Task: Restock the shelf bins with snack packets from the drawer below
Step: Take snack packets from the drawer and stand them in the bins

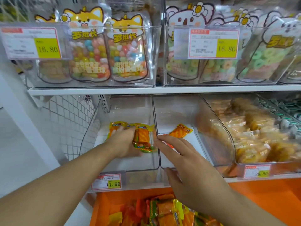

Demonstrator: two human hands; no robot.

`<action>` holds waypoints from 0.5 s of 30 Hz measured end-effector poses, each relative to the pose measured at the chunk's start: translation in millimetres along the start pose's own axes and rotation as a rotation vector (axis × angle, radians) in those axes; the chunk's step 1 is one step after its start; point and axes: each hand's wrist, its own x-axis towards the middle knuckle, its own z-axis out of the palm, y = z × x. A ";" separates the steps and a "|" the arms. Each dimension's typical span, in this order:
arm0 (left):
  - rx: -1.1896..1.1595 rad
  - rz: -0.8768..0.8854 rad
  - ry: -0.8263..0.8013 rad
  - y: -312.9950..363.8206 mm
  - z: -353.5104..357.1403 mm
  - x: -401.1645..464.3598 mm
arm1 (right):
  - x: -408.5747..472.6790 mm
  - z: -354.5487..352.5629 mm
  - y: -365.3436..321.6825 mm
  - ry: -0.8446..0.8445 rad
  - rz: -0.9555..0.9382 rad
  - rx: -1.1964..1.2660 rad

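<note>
Left grip (123,141) holds snack packets (143,139) inside the bin (91,128) (clear plastic); right grip (184,162) wide, empty.

drawer (104,207): cut off by bottom edge | left hand (123,141): fingertips hidden among packets (141,139) | biscuit bin (244,131): blurred | price tags (31,43): small print unreadable

The clear shelf bins (156,111) are smooth, transparent hard plastic with a glossy finish. The orange and yellow snack packets (143,137) are glossy printed plastic film, crinkled at the seams. The cartoon-printed candy pouches (128,46) are shiny clear film. The white and yellow price tags (106,181) look like matt paper behind clear plastic holders. The white shelf board (97,90) is smooth and matt. The orange drawer (268,198) has a smooth, low-gloss surface.
</note>
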 end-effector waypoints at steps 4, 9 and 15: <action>-0.184 0.021 0.011 -4.3 5.9 7.3 | 0.1 -0.6 -0.3 -0.021 0.012 -0.015; -0.063 -0.030 0.050 -1.2 3.1 -1.5 | -0.2 -2.4 -2.7 -0.037 0.033 -0.004; -0.210 -0.010 -0.020 -7.9 1.5 0.9 | 0.0 -3.9 -5.6 -0.049 0.049 0.003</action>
